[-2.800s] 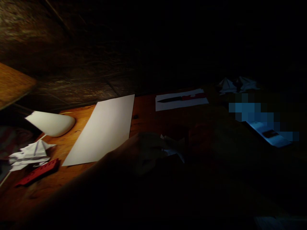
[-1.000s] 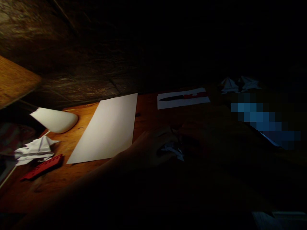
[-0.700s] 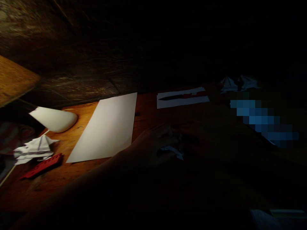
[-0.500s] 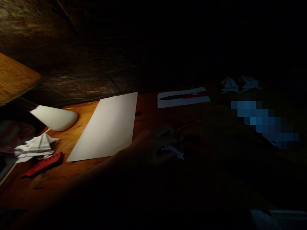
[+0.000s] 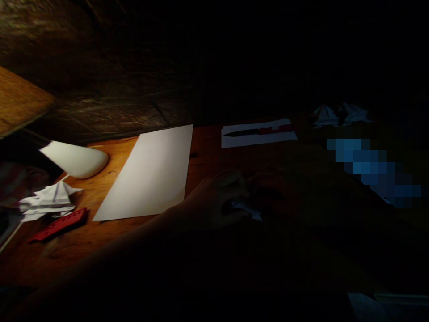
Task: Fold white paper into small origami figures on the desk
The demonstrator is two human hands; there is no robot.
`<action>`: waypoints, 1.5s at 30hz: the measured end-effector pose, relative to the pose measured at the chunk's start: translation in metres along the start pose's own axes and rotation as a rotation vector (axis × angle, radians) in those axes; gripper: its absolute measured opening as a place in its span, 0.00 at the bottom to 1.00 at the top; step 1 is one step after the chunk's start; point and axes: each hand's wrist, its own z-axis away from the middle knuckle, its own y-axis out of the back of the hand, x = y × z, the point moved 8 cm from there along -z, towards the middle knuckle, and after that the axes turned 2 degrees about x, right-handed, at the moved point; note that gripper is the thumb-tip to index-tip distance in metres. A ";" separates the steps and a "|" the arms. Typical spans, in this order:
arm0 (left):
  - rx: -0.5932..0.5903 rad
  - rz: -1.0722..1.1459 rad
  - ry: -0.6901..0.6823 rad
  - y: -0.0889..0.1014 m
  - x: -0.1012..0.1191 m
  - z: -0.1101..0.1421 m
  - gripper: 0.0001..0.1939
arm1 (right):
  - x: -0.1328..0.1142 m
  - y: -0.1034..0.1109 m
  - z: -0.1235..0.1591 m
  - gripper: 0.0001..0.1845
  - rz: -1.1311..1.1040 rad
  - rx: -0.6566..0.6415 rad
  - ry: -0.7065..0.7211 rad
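Head-worn view faces forward, down, close over table (image 5: 78,246) toward wall (image 5: 117,85); left hand (image 5: 221,197) mid-frame.

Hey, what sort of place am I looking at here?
Probably a dimly lit desk or worktable indoors: there's a wooden tabletop against a dark wall, a large white sheet lying on it, and a red-handled knife resting on smaller paper.

A red-handled knife (image 5: 258,131) lies on white sheets (image 5: 234,142) — a red strip (image 5: 60,224) on the wooden table (image 5: 117,154).
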 end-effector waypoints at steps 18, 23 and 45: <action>-0.001 0.037 0.009 0.000 -0.001 -0.001 0.13 | -0.004 0.000 -0.001 0.08 0.117 -0.037 -0.009; 0.004 0.076 0.002 0.001 -0.001 -0.001 0.13 | 0.005 0.002 0.000 0.07 0.013 -0.040 0.030; 0.025 -0.046 -0.090 0.001 0.008 0.000 0.09 | 0.001 0.000 0.002 0.10 0.082 0.015 -0.097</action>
